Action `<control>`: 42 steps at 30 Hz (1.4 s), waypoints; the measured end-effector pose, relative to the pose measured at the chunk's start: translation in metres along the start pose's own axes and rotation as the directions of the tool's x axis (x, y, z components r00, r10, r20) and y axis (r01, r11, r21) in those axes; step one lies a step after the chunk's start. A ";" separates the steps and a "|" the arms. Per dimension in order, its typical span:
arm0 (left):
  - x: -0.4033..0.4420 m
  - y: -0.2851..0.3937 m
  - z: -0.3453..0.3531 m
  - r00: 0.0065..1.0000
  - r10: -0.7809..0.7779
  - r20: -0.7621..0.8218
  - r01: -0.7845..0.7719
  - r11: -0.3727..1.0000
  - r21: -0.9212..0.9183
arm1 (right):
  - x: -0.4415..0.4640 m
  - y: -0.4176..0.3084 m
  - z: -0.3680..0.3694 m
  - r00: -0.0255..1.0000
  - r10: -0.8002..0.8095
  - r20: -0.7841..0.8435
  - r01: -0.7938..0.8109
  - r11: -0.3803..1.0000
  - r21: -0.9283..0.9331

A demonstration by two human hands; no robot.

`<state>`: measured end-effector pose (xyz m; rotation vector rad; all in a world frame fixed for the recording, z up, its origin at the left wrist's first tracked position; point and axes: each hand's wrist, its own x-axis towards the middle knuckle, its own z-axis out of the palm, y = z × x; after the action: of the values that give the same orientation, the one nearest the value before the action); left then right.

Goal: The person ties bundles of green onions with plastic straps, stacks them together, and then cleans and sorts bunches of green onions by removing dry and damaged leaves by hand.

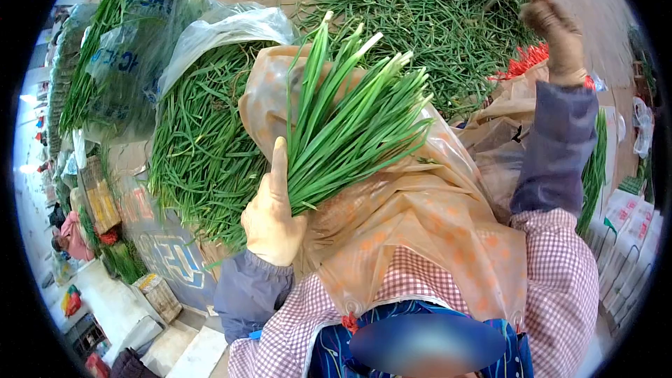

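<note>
My left hand (271, 220), in a pale glove, is at the lower end of a bunch of garlic chives (357, 122). Its index finger stretches along the bunch's left edge, and the thumb lies against the leaf tips; the other fingers are mostly hidden. The pale cut ends of the bunch point up and right, above my lap. My right hand (555, 31), in a soiled brown glove, is raised at the right edge of a big loose pile of chives (420, 21). Its fingers are bent inward, and what they hold, if anything, does not show.
A plastic-wrapped heap of chives (210, 140) stands left of my lap, with a printed plastic bag (133, 56) of greens behind it. A tan plastic apron (420, 217) covers my lap. Red ties (525, 59) lie by my right forearm. White boxes (626, 245) are stacked far right.
</note>
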<state>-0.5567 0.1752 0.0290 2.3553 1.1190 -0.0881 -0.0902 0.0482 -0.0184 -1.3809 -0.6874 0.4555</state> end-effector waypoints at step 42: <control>-0.013 -0.015 0.041 0.976 0.056 -0.210 -0.118 0.947 -0.297 | -0.064 0.055 0.139 0.858 0.386 0.339 -0.456 0.876 0.157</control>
<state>-0.5695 0.1541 -0.0089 2.1602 1.0312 0.3390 -0.2254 0.1160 -0.0777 -1.2477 -0.5440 1.0851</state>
